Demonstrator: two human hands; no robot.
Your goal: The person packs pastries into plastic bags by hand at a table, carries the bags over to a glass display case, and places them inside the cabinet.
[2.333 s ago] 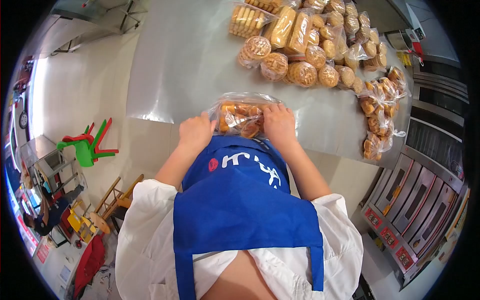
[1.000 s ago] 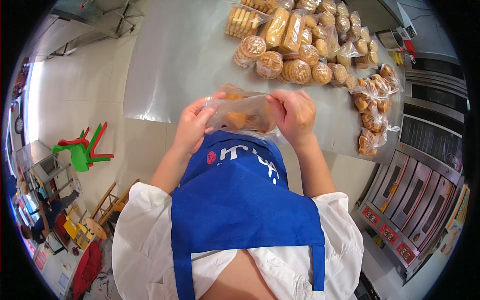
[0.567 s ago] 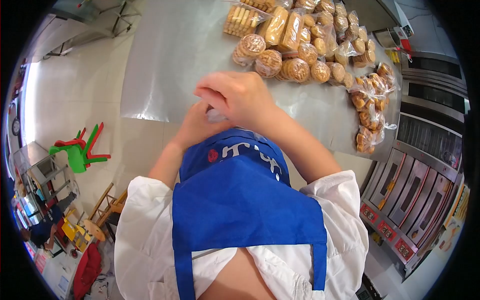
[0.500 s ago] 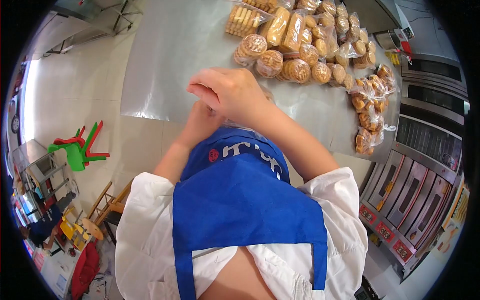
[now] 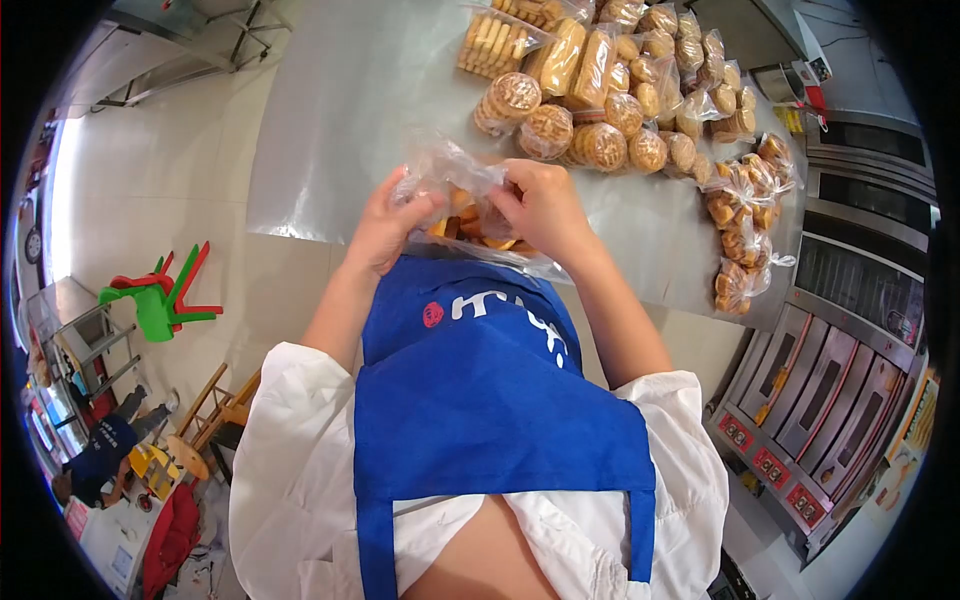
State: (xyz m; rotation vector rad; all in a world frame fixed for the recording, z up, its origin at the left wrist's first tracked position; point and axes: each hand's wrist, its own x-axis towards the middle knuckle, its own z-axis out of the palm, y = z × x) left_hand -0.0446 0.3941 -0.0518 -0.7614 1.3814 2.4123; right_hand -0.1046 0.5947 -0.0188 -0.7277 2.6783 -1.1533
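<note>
Between my hands, at the table's near edge, is a clear plastic bag (image 5: 440, 160) with golden-brown baked pieces (image 5: 470, 222) in its lower part. My left hand (image 5: 388, 222) pinches the left side of the bag's gathered top between thumb and fingers. On the other side, my right hand (image 5: 548, 205) grips the bag's top edge, fingers closed on the plastic. The bag's bottom is partly hidden behind the blue apron (image 5: 480, 400).
Bagged round cookies (image 5: 545, 130), packed loaves (image 5: 590, 68) and finger biscuits (image 5: 492, 45) cover the far side of the metal table (image 5: 330, 120). Tied bags of pastries (image 5: 738, 240) lie at the right, near ovens (image 5: 800, 400). A person (image 5: 105, 450) is at lower left, near a green stool (image 5: 150, 310).
My hands were together, the right over the left; now they are apart, each on one side of the bag's top. The bag and its baked pieces have come into view.
</note>
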